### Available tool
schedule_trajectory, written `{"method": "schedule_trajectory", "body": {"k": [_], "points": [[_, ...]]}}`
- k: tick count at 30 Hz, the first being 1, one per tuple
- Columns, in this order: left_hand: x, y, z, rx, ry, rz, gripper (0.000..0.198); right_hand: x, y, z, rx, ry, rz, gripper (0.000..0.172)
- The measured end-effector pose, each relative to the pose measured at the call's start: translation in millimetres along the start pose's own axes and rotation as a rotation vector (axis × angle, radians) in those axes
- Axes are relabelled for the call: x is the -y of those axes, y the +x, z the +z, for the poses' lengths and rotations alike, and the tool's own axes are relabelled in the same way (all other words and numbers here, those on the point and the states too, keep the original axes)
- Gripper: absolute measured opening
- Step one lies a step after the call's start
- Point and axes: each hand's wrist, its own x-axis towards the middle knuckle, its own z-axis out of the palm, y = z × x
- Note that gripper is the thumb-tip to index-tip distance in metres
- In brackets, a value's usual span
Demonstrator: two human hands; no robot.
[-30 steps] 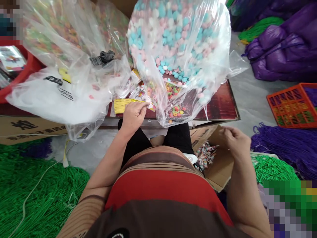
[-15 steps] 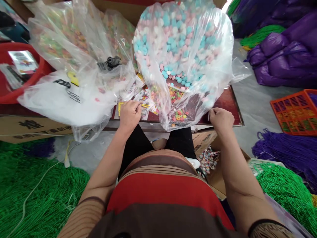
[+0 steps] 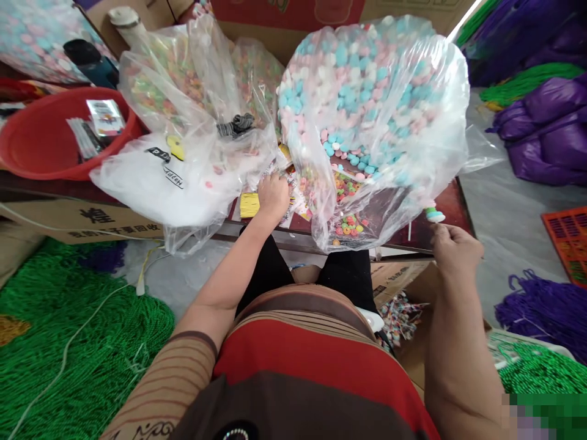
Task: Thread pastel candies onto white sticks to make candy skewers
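My right hand [image 3: 456, 250] is closed in a pinch below a short stack of white, green and blue candies [image 3: 434, 212], a candy skewer by its look, held upright over the table's right end. Any stick under the stack is hidden by the fingers. My left hand [image 3: 274, 194] reaches onto small printed packets [image 3: 298, 198], its fingers curled down among them; what they grip is hidden. Yellow strips [image 3: 249, 206] lie left of that hand. Between the hands, a large clear bag [image 3: 380, 104] of pink, blue and white candies lies open, with ring-shaped candies [image 3: 351, 226] near its mouth.
A white stick [image 3: 409, 230] shows at the table edge [image 3: 452, 211]. On the left are clear bags of ring candies [image 3: 169, 85], a white printed bag [image 3: 156, 189] and a red basin [image 3: 36, 134]. A carton of wrapped pieces [image 3: 401, 318] sits below. Green strands [image 3: 92, 330] cover the left floor.
My right hand has moved right and the candy stack now shows above its fingers. My left hand has gone forward onto the packets, uncovering the yellow strips. The view has shifted left.
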Motion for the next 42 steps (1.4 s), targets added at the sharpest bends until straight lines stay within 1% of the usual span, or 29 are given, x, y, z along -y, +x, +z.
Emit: {"method": "schedule_trajectory", "body": {"k": [2, 5, 7, 10, 12, 14, 16, 18, 19, 21, 24, 26, 28, 29, 30, 33, 35, 37, 38, 39, 41, 42], "points": [[-2, 3, -2.8, 0.035, 0.025, -0.025, 0.029, -3, -2, 1, -0.022, 0.156, 0.072, 0.02], [-4, 7, -8.4, 0.102, 0.09, -0.02, 0.038, -2, -8, 3, -0.041, 0.441, 0.157, 0.022], [-5, 9, -11.7, 0.135, 0.128, -0.019, 0.039, 2, -15, 4, -0.038, 0.608, 0.182, 0.028], [-7, 10, -14.5, 0.139, 0.133, -0.037, 0.035, 14, -27, 6, -0.012, 0.733, 0.173, 0.037], [-6, 10, -14.3, 0.108, 0.109, -0.039, 0.031, 24, -34, 7, 0.04, 0.824, 0.157, 0.039], [-2, 11, -12.5, 0.041, 0.076, -0.03, 0.028, 33, -40, 8, 0.083, 0.888, 0.144, 0.039], [2, 12, -9.5, -0.058, 0.025, -0.018, 0.024, 42, -46, 10, 0.122, 0.916, 0.135, 0.039], [7, 13, -6.6, -0.183, -0.048, 0.015, 0.018, 49, -51, 14, 0.186, 0.944, 0.132, 0.04], [10, 13, -5.6, -0.251, -0.092, 0.049, 0.015, 54, -54, 16, 0.228, 0.964, 0.132, 0.041], [11, 12, -5.4, -0.382, -0.179, 0.168, 0.012, 64, -57, 22, 0.319, 1.012, 0.141, 0.039], [5, 4, -8.5, -0.535, -0.258, 0.422, 0.014, 86, -57, 34, 0.417, 1.071, 0.17, 0.034], [-3, -4, -11.2, -0.609, -0.247, 0.585, 0.016, 105, -53, 42, 0.441, 1.073, 0.17, 0.028], [-12, -13, -13.5, -0.662, -0.202, 0.71, 0.018, 124, -47, 51, 0.451, 1.043, 0.149, 0.023], [-16, -17, -14.3, -0.681, -0.178, 0.757, 0.019, 133, -44, 55, 0.459, 1.019, 0.137, 0.023], [-19, -20, -15.1, -0.693, -0.161, 0.793, 0.02, 141, -40, 59, 0.472, 0.995, 0.126, 0.026], [-23, -27, -16.6, -0.709, -0.138, 0.884, 0.02, 160, -33, 71, 0.555, 0.923, 0.092, 0.044], [-23, -29, -16.9, -0.703, -0.131, 0.941, 0.019, 166, -32, 78, 0.634, 0.862, 0.062, 0.049], [-22, -30, -16.6, -0.658, -0.16, 0.965, 0.019, 170, -35, 83, 0.675, 0.808, 0.036, 0.049], [-21, -30, -16.2, -0.615, -0.208, 0.945, 0.02, 170, -36, 85, 0.674, 0.799, 0.027, 0.049], [-21, -31, -15.6, -0.562, -0.287, 0.895, 0.019, 171, -39, 87, 0.661, 0.807, 0.022, 0.049], [-20, -33, -14.0, -0.432, -0.536, 0.709, 0.015, 172, -43, 88, 0.625, 0.855, 0.019, 0.049], [-20, -34, -13.3, -0.351, -0.692, 0.592, 0.021, 172, -46, 87, 0.609, 0.883, 0.019, 0.049]]}}
